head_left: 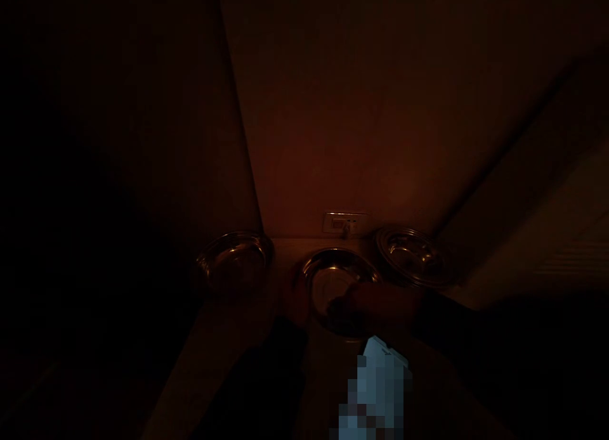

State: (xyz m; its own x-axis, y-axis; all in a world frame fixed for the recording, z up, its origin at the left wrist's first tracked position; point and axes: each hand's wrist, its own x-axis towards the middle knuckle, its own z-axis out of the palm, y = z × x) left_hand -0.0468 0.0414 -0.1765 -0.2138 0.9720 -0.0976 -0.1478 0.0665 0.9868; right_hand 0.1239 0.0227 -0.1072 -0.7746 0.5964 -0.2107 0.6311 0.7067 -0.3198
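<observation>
The scene is very dark. A shiny metal plate with a raised rim (328, 281) lies in the middle of the wooden surface. At its left edge is my left hand (297, 297), with its fingers against the rim; shadow blurs how they close. From the right, my right hand (383, 304) reaches over the plate, closed around something dark (343, 308) against the plate's inside. What this dark thing is cannot be made out. A second metal plate (233, 262) lies to the left, and several stacked metal plates (412, 256) seem to sit at the right.
A lit phone-like screen (385, 370), partly pixelated, lies close to me in front of the middle plate. Behind the plates, a socket panel (345, 223) with a plug is set in the wall (333, 142). A wooden surface (190, 376) runs beneath everything.
</observation>
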